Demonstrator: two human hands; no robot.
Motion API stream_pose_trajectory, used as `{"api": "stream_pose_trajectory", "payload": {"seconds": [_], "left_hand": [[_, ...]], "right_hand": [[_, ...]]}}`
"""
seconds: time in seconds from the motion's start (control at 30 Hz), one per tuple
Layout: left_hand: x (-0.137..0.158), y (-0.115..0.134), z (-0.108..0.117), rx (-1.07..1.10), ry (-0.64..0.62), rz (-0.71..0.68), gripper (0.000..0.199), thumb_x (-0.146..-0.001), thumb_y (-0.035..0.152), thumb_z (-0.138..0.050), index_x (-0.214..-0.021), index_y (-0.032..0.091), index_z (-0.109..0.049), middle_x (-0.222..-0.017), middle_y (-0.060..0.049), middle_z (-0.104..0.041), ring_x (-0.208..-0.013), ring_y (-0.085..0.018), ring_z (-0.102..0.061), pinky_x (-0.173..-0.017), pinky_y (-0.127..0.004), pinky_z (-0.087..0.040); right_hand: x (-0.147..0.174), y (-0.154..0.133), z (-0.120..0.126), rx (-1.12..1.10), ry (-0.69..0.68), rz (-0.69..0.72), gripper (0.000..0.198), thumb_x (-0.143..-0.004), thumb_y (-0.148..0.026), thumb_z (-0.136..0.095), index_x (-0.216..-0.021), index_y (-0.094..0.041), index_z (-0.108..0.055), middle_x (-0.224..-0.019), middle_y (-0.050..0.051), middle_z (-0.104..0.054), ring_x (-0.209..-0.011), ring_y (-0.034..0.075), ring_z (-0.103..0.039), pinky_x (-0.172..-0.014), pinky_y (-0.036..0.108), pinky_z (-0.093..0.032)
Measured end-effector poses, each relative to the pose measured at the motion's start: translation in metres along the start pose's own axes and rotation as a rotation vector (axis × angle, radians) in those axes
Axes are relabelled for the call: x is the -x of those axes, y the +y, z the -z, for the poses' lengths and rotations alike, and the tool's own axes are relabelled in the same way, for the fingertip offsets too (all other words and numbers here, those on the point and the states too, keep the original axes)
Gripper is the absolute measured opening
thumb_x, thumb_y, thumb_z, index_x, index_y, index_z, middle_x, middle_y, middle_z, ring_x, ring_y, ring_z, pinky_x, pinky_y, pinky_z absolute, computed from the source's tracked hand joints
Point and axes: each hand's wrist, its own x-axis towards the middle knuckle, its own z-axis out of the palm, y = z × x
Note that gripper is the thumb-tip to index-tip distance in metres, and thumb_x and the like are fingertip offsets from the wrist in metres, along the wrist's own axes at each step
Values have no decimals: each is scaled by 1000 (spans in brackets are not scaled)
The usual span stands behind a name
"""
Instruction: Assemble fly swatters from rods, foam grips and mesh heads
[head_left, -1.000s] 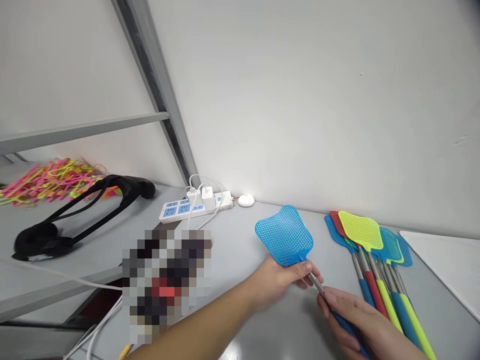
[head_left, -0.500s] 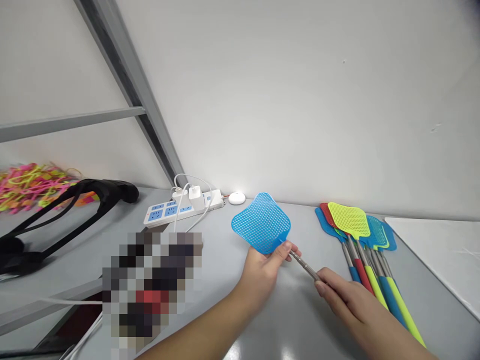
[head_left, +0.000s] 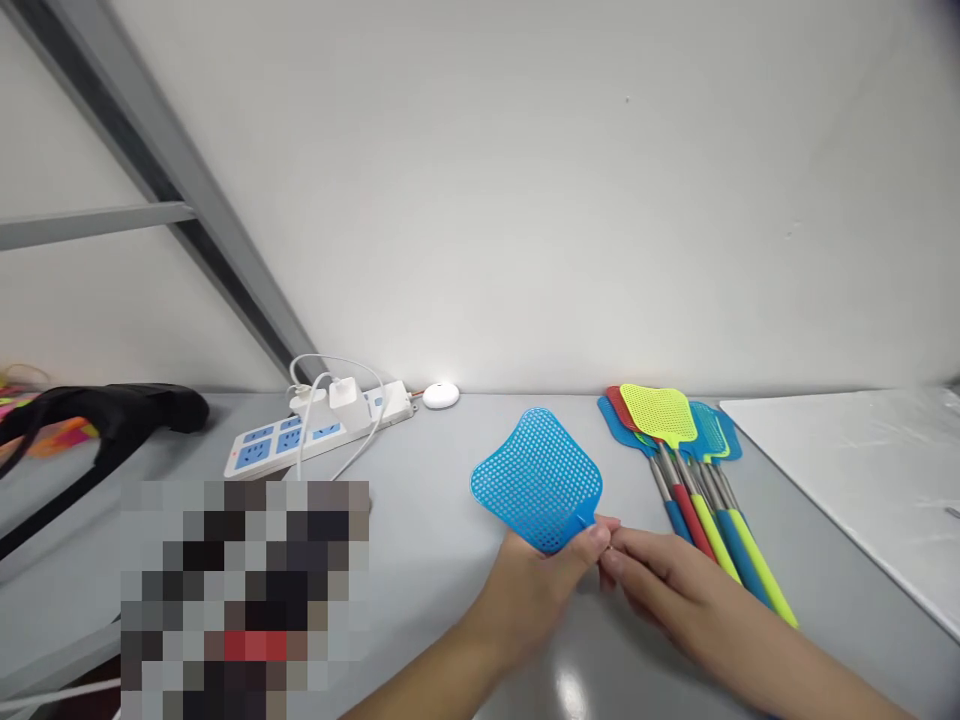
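A blue fly swatter with a perforated square head is held up over the grey table. My left hand grips it just below the head, thumb on top. Right beside it, my right hand is closed round the metal shaft, its fingertips meeting those of my left. The shaft is almost wholly hidden by my hands. To the right lies a pile of fly swatters with yellow, blue and red heads, their handles pointing toward me.
A white power strip with plugged-in chargers stands at the back left, a round white device beside it. Black straps lie far left under a grey metal frame. A white sheet covers the right side. A blurred patch hides the lower left.
My right hand has slid up the shaft to meet my left, and the exposed shaft between them is gone from sight. The camera view has turned somewhat to the right.
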Motion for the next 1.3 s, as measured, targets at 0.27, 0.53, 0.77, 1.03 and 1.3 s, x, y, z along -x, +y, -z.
{"api": "stream_pose_trajectory", "payload": {"seconds": [0.27, 0.53, 0.77, 1.03, 1.3], "left_hand": [[-8, 3, 2, 89, 228, -116, 27, -84, 45, -68, -88, 19, -74, -94, -4, -72, -91, -19, -62, -88, -31, -46], [-23, 28, 39, 227, 531, -402, 30, -87, 48, -65, -85, 19, -71, -92, -4, -67, -86, -15, -59, -82, -29, -48], [-4, 33, 23, 27, 547, -638, 26, -95, 41, -52, -85, 20, -64, -89, -3, -60, -83, -16, -54, -67, -26, -44], [5, 2, -2, -452, -215, -200, 40, -96, 35, -45, -61, 19, -34, -59, 5, -28, -58, -11, -28, -53, -28, -22], [3, 24, 12, -303, 17, -353, 43, -95, 37, -44, -56, 21, -32, -54, 5, -25, -53, -11, -24, -52, -30, -20]], "right_hand": [[-10, 2, -6, -541, -137, -163, 42, -97, -53, -40, -69, -22, -39, -43, -12, -31, -28, 4, -22, -32, 19, -12], [1, -2, 5, 185, 21, -3, 47, -99, -53, -36, -66, -20, -33, -61, -5, -35, -57, 10, -32, -51, 23, -25], [10, 3, 7, 508, 112, 138, 40, -103, -48, -27, -74, -23, -36, -63, -5, -43, -58, 12, -39, -56, 27, -25], [1, 20, 5, 970, 314, 621, 29, -104, -30, -33, -77, -24, -42, -60, -6, -51, -48, 13, -38, -53, 29, -21], [-5, 16, 34, 1083, 435, 692, 30, -103, -31, -36, -74, -23, -40, -59, -5, -52, -50, 14, -42, -55, 29, -23]]}}
